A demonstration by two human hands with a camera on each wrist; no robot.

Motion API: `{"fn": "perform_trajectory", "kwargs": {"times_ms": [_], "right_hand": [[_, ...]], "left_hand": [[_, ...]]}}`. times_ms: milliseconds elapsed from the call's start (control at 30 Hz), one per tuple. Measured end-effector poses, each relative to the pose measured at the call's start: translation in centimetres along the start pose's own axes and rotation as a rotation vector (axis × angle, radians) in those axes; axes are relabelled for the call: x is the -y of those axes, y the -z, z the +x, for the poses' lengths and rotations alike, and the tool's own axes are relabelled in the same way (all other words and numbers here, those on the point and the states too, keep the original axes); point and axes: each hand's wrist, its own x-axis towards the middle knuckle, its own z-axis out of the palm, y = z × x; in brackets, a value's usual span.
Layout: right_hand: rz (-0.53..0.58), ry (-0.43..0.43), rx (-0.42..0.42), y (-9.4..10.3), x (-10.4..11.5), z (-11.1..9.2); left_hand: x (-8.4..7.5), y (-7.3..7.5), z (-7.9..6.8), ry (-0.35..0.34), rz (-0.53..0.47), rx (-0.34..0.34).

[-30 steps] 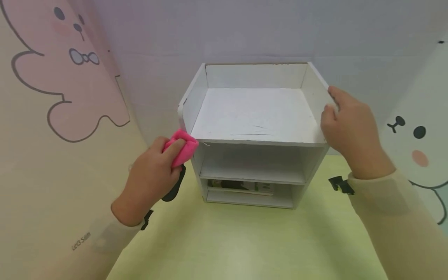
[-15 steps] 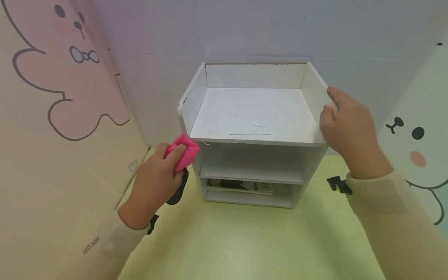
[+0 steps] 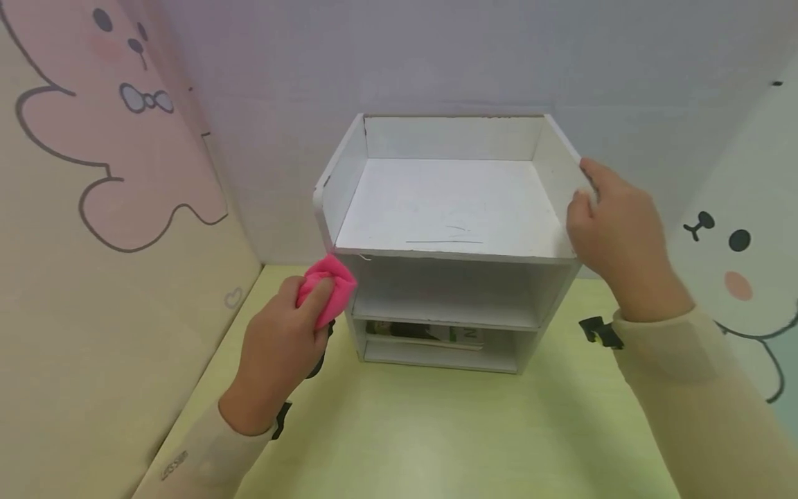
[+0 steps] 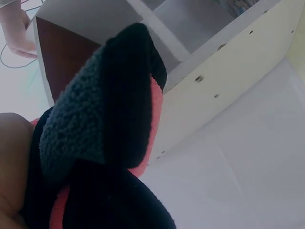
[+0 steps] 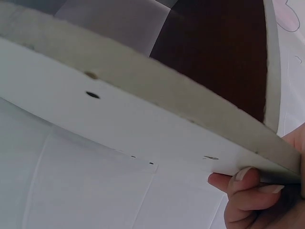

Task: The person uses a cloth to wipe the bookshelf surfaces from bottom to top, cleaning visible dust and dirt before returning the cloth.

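My left hand [image 3: 282, 341] grips a folded pink cloth [image 3: 333, 291] at the left front edge of a white desktop shelf [image 3: 436, 194]. In the left wrist view the folded cloth [image 4: 76, 109] shows a dark grey fuzzy face beside pink, close to the shelf's side panel [image 4: 224, 81]. My right hand [image 3: 623, 239] holds the shelf's raised right side near its upper edge, thumb on the inner side. In the right wrist view, curled fingers [image 5: 252, 195] show against the panel's outer face. The left palm is hidden.
The shelf stands on a pale green-yellow table [image 3: 436, 430] close to a grey-white back wall [image 3: 449, 55]. A printed book or magazine [image 3: 458, 335] lies in its lowest compartment. Side walls with cartoon animals [image 3: 137, 173] stand left and right.
My left hand has moved down along the shelf's left front edge with the cloth, and slightly right. My right hand stays on the right side panel; the shelf holds its place.
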Motion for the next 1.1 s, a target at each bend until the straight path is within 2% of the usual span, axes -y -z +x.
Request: {"fn": "perform_trajectory", "kwargs": {"times_ms": [267, 533, 1100], "right_hand": [[0.001, -0.013, 0.005, -0.1, 0.1, 0.0], [0.003, -0.011, 0.001, -0.2, 0.0, 0.0], [0.003, -0.005, -0.029, -0.2, 0.2, -0.1]], "left_hand": [[-0.3, -1.4, -0.7, 0.018, -0.018, 0.022], [-0.5, -2.5, -1.7, 0.059, -0.015, 0.123], [-0.5, -4.1, -3.3, 0.119, -0.040, 0.249]]}}
